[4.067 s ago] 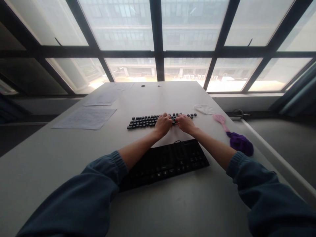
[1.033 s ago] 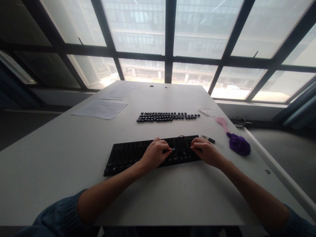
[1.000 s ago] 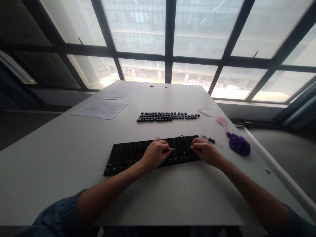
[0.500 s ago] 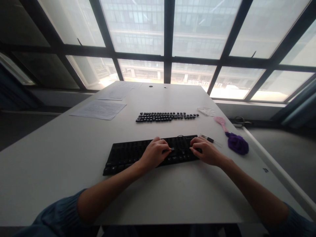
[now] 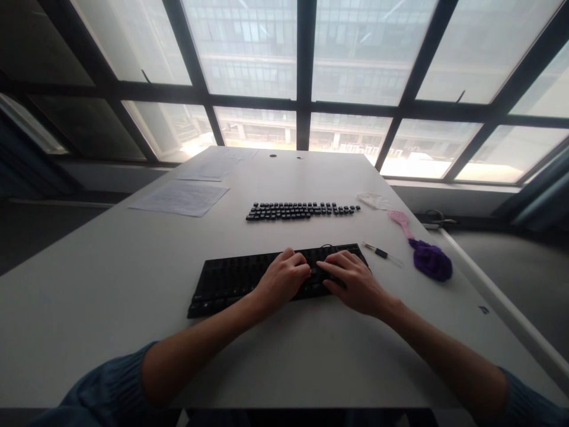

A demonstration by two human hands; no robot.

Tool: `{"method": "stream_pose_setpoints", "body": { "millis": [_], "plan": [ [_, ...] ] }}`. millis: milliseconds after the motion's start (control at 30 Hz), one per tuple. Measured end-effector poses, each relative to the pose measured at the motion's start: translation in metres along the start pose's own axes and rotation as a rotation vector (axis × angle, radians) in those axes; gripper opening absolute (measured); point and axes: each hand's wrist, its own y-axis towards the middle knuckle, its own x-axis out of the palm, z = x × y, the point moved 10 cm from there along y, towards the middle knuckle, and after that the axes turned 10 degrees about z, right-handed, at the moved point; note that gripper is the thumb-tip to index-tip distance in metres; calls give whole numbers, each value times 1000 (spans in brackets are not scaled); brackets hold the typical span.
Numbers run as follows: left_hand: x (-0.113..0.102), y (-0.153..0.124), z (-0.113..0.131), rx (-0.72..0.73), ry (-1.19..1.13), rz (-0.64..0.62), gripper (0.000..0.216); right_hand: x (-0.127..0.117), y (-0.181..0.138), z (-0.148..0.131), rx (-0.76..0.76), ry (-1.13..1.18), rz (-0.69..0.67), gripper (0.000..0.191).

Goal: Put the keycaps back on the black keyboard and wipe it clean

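White, smooth counter faces dark-framed windows; over a black oblong keyboard, left hand curls, hold unclear; right hand spreads, empty.

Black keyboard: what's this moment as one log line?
left hand: bunched over keyboard | right hand: open over keyboard | keycaps: in rows beyond keyboard | wire-ended tool: right of keyboard

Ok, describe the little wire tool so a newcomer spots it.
On the white table, find the black keyboard. Off its right end lies the wire tool: a black middle with thin wires at both ends, unlike the pink paddle-shaped item and purple bundle nearby.
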Motion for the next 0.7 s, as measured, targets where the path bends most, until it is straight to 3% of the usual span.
{"method": "stream_pose_setpoints", "body": {
  "millis": [167,433,700],
  "plan": [
    [0,-3,-5,-61,-67,14,23,23,0,-19,-38,-27,-88,38],
    [6,-5,-34,-314,-317,64,9,30,-1,-15,-14,-35,-115,42],
    [3,-6,-37,-356,-355,96,8,31,-2,-14,-6,-42,-111,41]
  ]
}}
